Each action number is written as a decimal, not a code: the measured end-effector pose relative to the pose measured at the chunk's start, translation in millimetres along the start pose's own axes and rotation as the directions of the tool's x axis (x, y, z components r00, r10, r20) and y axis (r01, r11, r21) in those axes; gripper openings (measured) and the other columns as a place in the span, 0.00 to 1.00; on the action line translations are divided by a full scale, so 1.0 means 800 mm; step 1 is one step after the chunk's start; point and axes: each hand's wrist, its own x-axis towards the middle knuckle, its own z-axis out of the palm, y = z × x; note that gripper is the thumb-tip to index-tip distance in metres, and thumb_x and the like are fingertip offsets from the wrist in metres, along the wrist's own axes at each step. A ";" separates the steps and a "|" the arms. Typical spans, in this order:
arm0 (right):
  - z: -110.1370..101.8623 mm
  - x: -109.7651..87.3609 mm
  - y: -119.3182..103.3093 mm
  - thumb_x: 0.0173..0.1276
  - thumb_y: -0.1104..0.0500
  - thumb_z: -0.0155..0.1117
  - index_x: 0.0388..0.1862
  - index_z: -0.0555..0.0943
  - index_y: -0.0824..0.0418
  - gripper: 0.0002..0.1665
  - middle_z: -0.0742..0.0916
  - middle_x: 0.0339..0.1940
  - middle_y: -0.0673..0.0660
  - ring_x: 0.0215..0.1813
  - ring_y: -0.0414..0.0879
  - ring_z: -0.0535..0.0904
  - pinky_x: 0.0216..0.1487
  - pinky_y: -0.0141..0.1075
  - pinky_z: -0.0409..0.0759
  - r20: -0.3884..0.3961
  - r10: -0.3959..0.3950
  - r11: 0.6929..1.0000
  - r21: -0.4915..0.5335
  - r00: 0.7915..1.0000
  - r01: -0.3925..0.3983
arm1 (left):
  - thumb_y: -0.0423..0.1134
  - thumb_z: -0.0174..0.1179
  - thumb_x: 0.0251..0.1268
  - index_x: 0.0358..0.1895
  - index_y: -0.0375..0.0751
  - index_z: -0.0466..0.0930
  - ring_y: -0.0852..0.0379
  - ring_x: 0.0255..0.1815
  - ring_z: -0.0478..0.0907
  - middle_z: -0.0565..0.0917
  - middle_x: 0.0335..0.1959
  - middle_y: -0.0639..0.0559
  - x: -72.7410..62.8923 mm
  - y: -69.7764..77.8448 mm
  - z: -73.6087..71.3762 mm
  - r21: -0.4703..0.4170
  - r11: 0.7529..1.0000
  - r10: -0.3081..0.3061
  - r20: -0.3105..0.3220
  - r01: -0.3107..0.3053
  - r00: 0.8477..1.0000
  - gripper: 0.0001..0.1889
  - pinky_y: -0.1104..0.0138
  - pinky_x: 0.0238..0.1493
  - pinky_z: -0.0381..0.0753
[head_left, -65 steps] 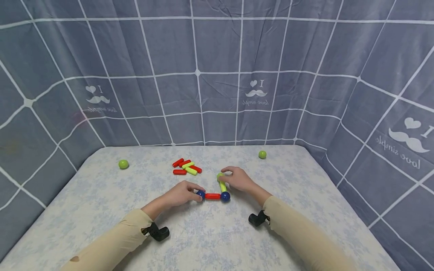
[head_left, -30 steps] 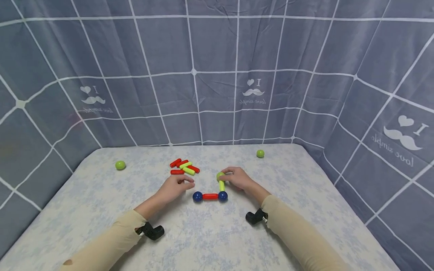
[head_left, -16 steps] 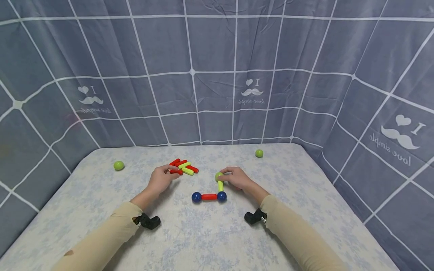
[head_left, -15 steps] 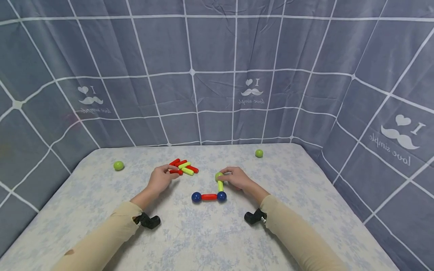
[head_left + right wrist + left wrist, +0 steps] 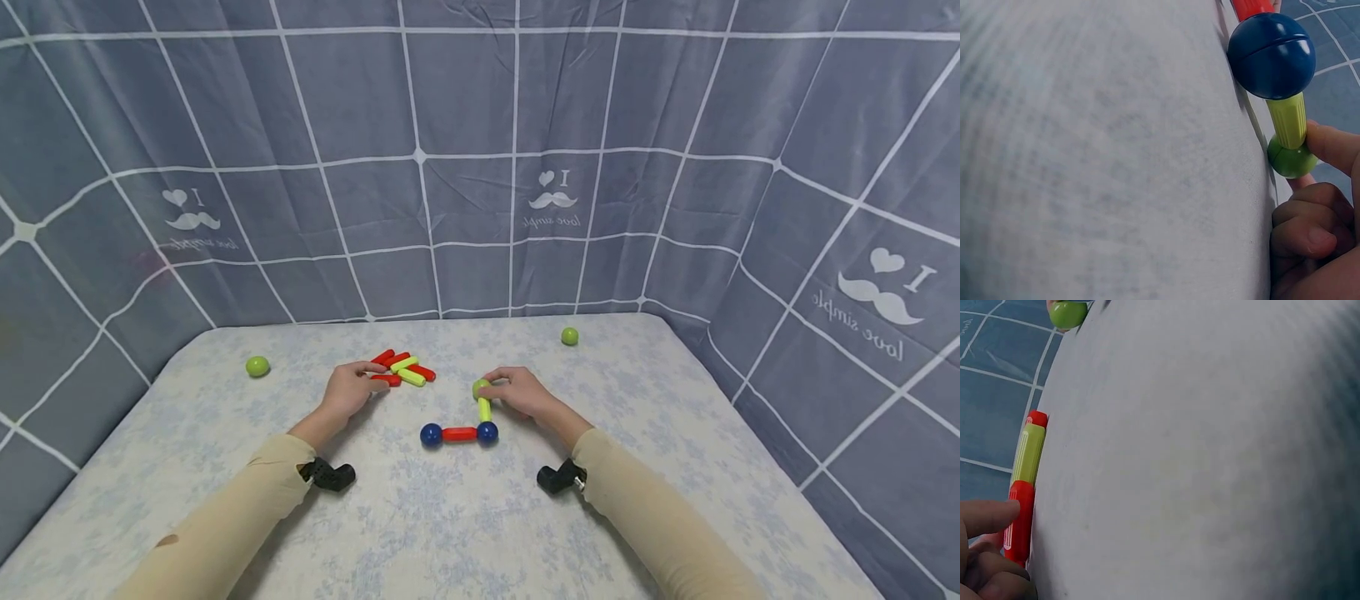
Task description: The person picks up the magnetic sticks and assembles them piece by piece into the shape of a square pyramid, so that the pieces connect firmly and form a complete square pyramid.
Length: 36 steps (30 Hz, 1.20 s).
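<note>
Magnetic balls and rods lie on the table. My right hand [image 5: 523, 392] pinches a green ball [image 5: 1290, 160], which joins a yellow-green rod [image 5: 1289, 119]. That rod meets a dark blue ball [image 5: 1272, 55]; a red rod [image 5: 459, 434] runs left from there to a second blue ball [image 5: 431, 435]. Farther left, my left hand [image 5: 347, 392] has thumb and forefinger around the near end of a loose red rod [image 5: 1020, 525] beside the pile. The left wrist view shows the thumb over this rod, the other fingers curled below and partly hidden.
Several red and yellow-green rods [image 5: 412, 377] lie heaped at the back middle of the table [image 5: 442, 525]. Single green balls sit at the back left, a green ball [image 5: 257, 367], and at the back right, another green ball [image 5: 570, 336]. A grey-blue checked curtain [image 5: 480, 200] encloses the table.
My left hand has let go of the left blue ball and moved back and left to the loose red rod. The right hand keeps hold of the green ball.
</note>
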 end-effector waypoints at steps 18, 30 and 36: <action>-0.002 0.003 0.004 0.64 0.43 0.72 0.57 0.85 0.52 0.25 0.81 0.62 0.55 0.27 0.43 0.64 0.28 0.35 0.66 0.009 -0.003 0.999 0.042 1.000 0.002 | 0.36 0.65 0.67 0.57 0.35 0.84 0.36 0.76 0.59 0.69 0.73 0.33 -0.004 0.003 0.005 0.063 0.998 0.010 0.005 -0.011 1.000 0.17 0.48 0.68 0.69; 0.001 0.002 0.004 0.63 0.43 0.73 0.55 0.85 0.52 0.25 0.83 0.52 0.57 0.24 0.42 0.62 0.24 0.33 0.63 0.015 0.003 0.998 0.060 1.000 -0.004 | 0.38 0.68 0.64 0.54 0.36 0.86 0.37 0.65 0.69 0.73 0.69 0.34 -0.018 0.007 0.006 0.098 0.994 0.042 0.041 -0.046 0.998 0.17 0.55 0.50 0.74; 0.001 0.000 0.002 0.64 0.44 0.72 0.56 0.85 0.52 0.25 0.85 0.46 0.52 0.19 0.41 0.59 0.20 0.33 0.61 0.016 0.006 0.998 0.060 1.000 -0.007 | 0.38 0.68 0.64 0.52 0.37 0.87 0.39 0.71 0.67 0.73 0.70 0.35 -0.023 0.012 0.011 0.094 0.994 0.057 0.063 -0.062 0.996 0.15 0.55 0.56 0.71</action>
